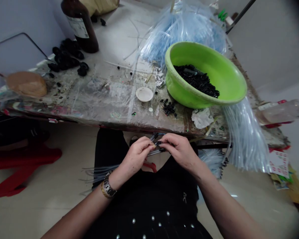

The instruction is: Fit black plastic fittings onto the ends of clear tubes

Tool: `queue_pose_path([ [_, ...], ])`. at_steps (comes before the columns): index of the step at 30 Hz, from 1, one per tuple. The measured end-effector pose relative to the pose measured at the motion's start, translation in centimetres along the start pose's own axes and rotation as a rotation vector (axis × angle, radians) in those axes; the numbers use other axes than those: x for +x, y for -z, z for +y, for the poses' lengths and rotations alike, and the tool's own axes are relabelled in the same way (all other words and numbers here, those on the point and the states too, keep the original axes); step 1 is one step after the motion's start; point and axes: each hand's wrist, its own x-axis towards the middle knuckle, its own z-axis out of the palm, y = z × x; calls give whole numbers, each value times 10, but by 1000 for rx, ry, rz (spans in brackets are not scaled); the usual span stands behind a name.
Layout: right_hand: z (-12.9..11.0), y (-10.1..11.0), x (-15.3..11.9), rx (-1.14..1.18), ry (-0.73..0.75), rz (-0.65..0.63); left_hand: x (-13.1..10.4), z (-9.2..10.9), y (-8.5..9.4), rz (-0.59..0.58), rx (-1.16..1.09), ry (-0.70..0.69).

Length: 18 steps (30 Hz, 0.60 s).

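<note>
Over my lap, just below the table edge, my two hands meet. My left hand (136, 156) is closed around thin transparent plastic tubes (103, 171), whose loose ends stick out to the left past my wrist. Some tube ends by my fingertips carry black tips. My right hand (180, 149) pinches a small black fitting (159, 143) at the end of a tube, its fingertips almost touching the left ones. The exact join is partly covered by my fingers. A green basin (229, 79) on the table holds many black fittings (199, 81).
A heap of transparent tubes (184, 30) lies behind the basin, and another bundle (249, 139) hangs over the right edge. A brown bottle (86, 31), black lumps (66, 56), a small white dish (144, 94) and spilled black fittings (168, 108) are on the table. A red stool (22, 166) stands left.
</note>
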Motion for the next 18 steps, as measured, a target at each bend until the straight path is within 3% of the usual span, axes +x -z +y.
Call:
queue_pose_path([
  [5, 0, -6, -5, -10, -36, 54, 0, -1, -2, 35, 25, -56],
  [18, 1, -9, -8, 61, -122, 74, 3, -1, -5, 2, -53, -18],
])
